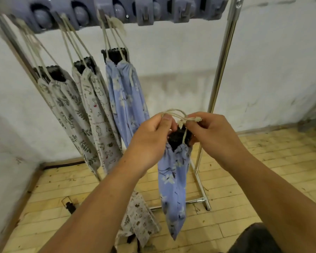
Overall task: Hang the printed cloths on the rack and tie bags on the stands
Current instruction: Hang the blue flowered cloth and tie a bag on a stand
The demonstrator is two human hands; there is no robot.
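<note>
Step in hand: readying blue floral bag (172, 181) for hanging. Held mid-air before rack (221, 68); left hand (153, 136) and right hand (210, 132) both pinching drawstring (177, 114). Next, likely: open loop, lift to free hook.

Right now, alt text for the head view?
Left hand and right hand hold a blue floral drawstring bag by its cream cord before a metal rack. Other printed bags hang from its grey hook bar; more cloth lies on the floor.

Bags (91, 99) on rack (221, 73), left side
</note>
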